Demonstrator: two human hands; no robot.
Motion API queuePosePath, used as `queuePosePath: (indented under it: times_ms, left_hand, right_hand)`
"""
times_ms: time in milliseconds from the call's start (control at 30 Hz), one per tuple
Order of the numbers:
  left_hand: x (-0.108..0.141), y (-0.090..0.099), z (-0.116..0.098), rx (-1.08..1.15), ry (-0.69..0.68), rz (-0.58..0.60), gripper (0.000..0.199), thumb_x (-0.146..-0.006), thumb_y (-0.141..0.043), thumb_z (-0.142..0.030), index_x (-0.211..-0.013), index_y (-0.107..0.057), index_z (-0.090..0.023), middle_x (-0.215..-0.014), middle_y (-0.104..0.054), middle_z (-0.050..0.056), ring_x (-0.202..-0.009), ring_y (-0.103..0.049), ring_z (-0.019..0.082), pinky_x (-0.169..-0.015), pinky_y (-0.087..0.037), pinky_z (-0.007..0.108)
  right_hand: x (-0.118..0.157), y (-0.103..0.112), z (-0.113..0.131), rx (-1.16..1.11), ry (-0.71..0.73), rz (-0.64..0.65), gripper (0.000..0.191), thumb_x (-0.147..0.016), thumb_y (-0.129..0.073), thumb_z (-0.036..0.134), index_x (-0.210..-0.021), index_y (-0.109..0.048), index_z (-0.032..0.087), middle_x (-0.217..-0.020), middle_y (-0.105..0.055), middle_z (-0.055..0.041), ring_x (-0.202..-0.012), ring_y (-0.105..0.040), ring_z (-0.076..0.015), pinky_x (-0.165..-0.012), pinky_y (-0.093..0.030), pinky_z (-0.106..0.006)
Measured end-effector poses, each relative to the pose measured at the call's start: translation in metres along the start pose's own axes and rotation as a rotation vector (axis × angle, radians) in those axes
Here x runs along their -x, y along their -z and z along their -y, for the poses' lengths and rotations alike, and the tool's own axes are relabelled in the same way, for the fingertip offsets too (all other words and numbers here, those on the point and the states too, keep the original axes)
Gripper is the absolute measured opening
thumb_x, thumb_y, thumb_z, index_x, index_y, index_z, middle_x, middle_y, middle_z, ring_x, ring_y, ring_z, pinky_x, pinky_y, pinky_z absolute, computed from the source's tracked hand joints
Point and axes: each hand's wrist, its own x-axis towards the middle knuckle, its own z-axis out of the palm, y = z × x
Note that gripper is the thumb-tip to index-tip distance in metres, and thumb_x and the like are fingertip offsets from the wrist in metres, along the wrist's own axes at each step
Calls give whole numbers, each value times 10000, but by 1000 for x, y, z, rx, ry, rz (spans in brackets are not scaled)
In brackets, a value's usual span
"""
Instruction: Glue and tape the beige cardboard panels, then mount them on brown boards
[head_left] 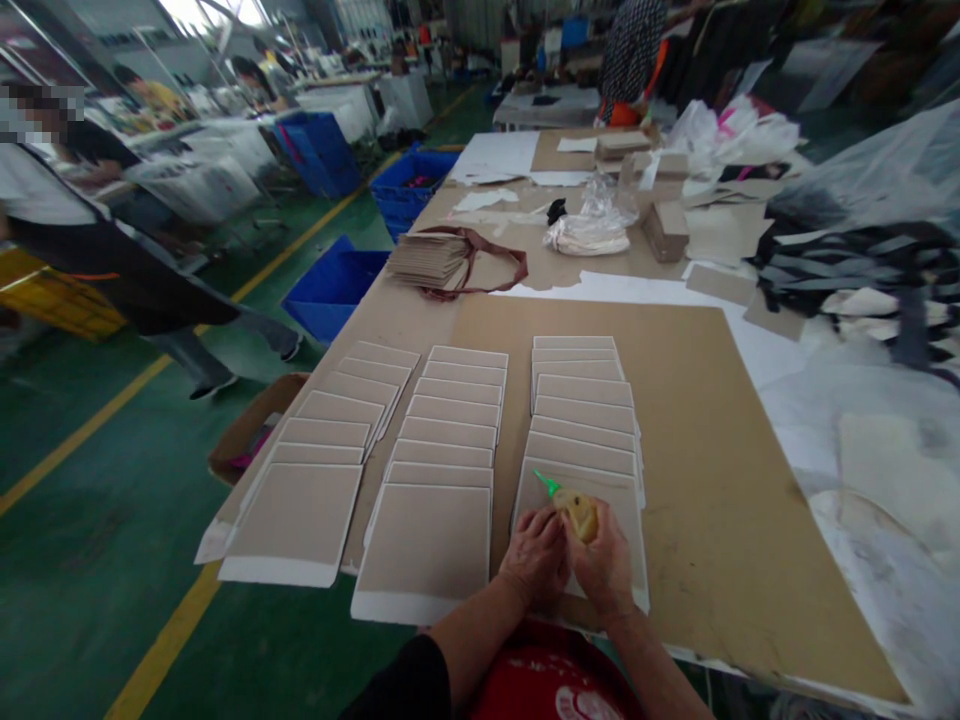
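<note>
A yellowish bottle [579, 514] with a green pointed nozzle lies in my right hand [606, 565], whose fingers are wrapped round it. The nozzle points up and left over the front panel of the right column [626, 490]. My left hand [537, 556] rests on that panel's lower left, beside the bottle, its fingers bent close together; anything under them is hidden. Overlapping beige panels with white edges form two more columns, one in the middle [427, 540] and one at the left [296, 510].
Behind the columns stand a stack of brown pieces [427, 260] with a brown strap [517, 265] and a plastic-wrapped bundle [589, 235]. Dark striped fabric [847, 260] lies at the right. Blue bins [334, 290] stand left of the table; a person [112, 240] walks there.
</note>
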Motion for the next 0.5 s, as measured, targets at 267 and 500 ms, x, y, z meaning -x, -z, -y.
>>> queuePosePath:
  times_ms: [267, 500]
  left_hand:
    - [1, 1, 2, 0, -1, 31, 506, -829, -532, -337, -1326, -491, -252, -1322, -548, 68, -1256, -428, 265, -1056, -334, 447]
    - [5, -7, 2, -30, 21, 3, 498, -887, -442, -317, -1379, -431, -244, -1375, -527, 51, -1301, -404, 247, -1094, -311, 463]
  right_hand:
    - [-7, -7, 14, -171, -169, 15, 454, -777, -603, 562, -1042, -557, 196, -926, -660, -78, -806, -614, -225, -750, -497, -353]
    - [-17, 39, -13, -495, -441, -238, 459, -726, -656, 573, -952, -533, 192, -707, -557, 26, -519, -467, -114, -460, -410, -235]
